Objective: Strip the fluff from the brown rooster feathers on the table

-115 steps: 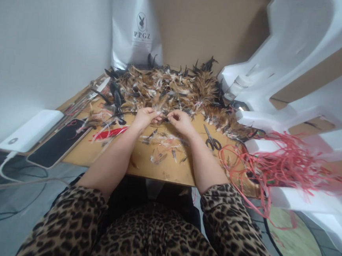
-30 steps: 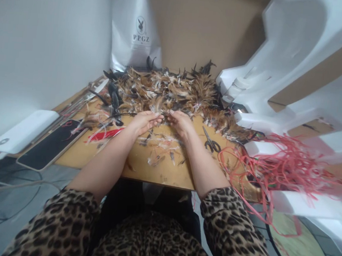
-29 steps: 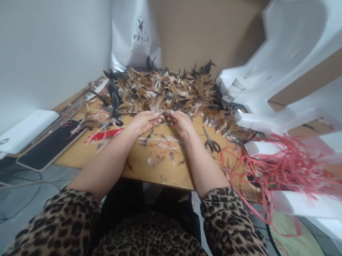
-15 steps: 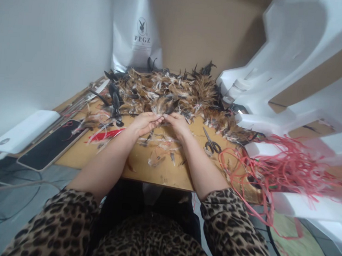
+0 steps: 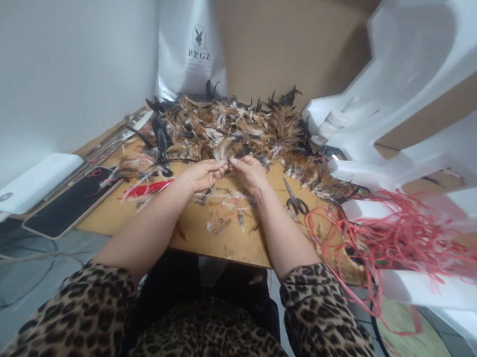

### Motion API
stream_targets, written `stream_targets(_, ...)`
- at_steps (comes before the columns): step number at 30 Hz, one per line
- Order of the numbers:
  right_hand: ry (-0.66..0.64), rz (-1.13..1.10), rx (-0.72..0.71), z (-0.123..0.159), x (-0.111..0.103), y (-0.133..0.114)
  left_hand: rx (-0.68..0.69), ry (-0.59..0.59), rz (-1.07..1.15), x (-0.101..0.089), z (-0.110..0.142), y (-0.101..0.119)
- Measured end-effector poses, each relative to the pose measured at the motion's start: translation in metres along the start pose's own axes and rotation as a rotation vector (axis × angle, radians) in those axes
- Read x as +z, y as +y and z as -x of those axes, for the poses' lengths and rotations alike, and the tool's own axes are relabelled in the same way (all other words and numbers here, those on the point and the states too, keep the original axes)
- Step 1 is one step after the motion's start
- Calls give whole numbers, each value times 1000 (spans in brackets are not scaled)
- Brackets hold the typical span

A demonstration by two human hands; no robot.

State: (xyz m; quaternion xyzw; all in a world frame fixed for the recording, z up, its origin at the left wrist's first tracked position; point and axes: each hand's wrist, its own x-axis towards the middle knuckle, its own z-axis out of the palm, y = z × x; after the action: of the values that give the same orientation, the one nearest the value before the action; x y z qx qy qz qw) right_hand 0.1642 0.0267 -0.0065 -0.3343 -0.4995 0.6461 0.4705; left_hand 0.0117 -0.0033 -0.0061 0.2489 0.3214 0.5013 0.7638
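Note:
My left hand [image 5: 208,175] is closed in a pinch over the table, and light brown feathers [image 5: 223,148] rise from its fingertips. Right beside it, my right hand [image 5: 247,174] also pinches, with a dark feather at its thumb and fingers. The fingertips of both hands nearly meet; the quill ends between them are too small to make out. Just beyond lies a big heap of brown and black feathers [image 5: 218,116]. Loose feather scraps [image 5: 221,221] are scattered on the wooden table [image 5: 216,245] below my hands.
Black-handled scissors [image 5: 296,204] lie right of my right hand. Tangled red ribbon strips [image 5: 415,236] spread over white foam [image 5: 432,287] at the right. To the left are a phone [image 5: 71,204], a white power bank [image 5: 35,182] and red strips [image 5: 147,189]. A white bag [image 5: 189,70] stands behind.
My right hand has shifted and lifted slightly, and its fingers sit differently on the dark feather. My left hand stays almost in place with its pinch kept.

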Motion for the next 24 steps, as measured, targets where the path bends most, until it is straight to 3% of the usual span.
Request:
stream_targets(5, 62, 53, -74, -4, -4, 2, 117, 41, -112, -2, -2, -1)
stream_targets(14, 107, 214, -117, 3, 5, -3, 142, 48, -264, 1, -2, -6)
stream_targets(24, 70, 107, -75, 4, 8, 0, 248, 65, -375, 3, -1, -7)
